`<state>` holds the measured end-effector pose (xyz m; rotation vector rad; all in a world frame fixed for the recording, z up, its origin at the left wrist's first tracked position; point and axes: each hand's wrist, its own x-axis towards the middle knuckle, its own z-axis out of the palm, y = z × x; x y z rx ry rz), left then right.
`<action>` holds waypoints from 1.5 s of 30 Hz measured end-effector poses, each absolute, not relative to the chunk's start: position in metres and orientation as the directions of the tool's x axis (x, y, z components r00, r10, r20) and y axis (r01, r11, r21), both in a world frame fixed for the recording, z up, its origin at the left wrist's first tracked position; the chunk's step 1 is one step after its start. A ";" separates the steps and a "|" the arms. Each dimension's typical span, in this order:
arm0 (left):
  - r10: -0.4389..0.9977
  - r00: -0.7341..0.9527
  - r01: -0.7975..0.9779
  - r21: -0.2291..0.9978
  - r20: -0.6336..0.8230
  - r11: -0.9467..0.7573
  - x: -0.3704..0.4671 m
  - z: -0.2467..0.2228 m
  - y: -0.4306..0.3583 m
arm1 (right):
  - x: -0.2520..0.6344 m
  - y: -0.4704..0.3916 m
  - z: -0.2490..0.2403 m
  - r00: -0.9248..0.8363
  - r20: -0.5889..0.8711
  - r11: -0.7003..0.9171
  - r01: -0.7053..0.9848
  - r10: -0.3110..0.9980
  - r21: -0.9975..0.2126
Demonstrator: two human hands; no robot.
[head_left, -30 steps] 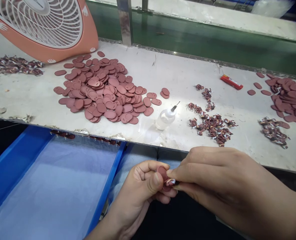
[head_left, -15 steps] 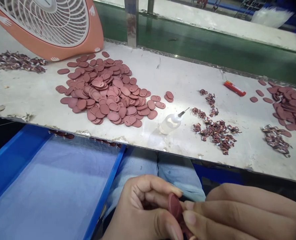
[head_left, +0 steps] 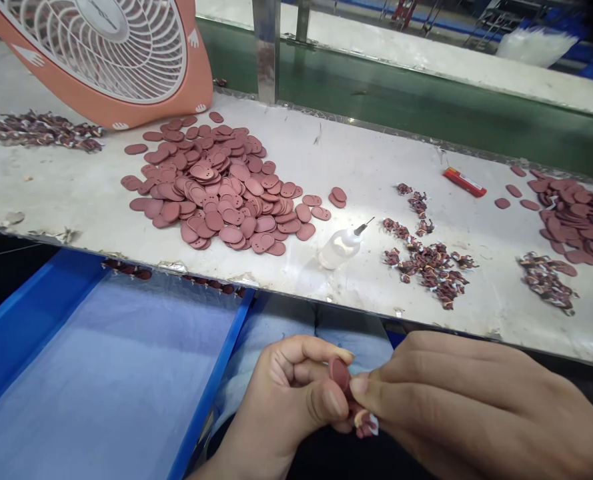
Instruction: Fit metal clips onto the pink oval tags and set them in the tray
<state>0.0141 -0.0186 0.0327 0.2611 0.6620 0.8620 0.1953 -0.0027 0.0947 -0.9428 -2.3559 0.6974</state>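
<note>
Though beyond the left hand (head_left: 289, 393), needle-tipped bottle (head_left: 340, 249) — near disc pile (head_left: 226, 200).

Held oval piece (head_left: 339, 373): reddish-brown. Fan (head_left: 199, 70): salmon-orange, white grille (head_left: 151, 67), white hand-shaped marks (head_left: 193, 38). Tray (head_left: 36, 327): blue. Packet (head_left: 464, 182): mostly red.

Factory workshop, by look of it: long, chipped desk (head_left: 361, 147) alongside green strip (head_left: 386, 90) resembling conveyor belt; metal post (head_left: 267, 57); heaps of matching oval pieces (head_left: 226, 193) and clusters of small parts (head_left: 439, 263); needle-tipped bottle (head_left: 340, 249); blue tray (head_left: 41, 303) below desk edge.
</note>
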 end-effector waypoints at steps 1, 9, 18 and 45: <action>0.773 0.465 -0.614 0.471 -0.432 0.633 0.014 0.033 -0.019 | 0.195 -0.001 0.094 -0.632 0.265 0.632 0.469 0.728 -0.618; 0.766 0.473 -0.607 0.468 -0.436 0.642 0.014 0.025 -0.014 | 0.193 0.008 0.101 -0.655 0.209 0.622 0.495 0.726 -0.607; 0.724 0.542 -0.626 0.369 -0.427 0.687 0.009 0.013 -0.012 | 0.197 0.010 0.096 -0.525 0.156 0.457 0.512 0.837 -0.727; 0.941 -0.177 -0.366 0.907 -0.289 0.209 -0.013 0.010 -0.012 | 0.137 0.014 0.021 -0.442 0.657 0.761 0.556 0.611 -0.334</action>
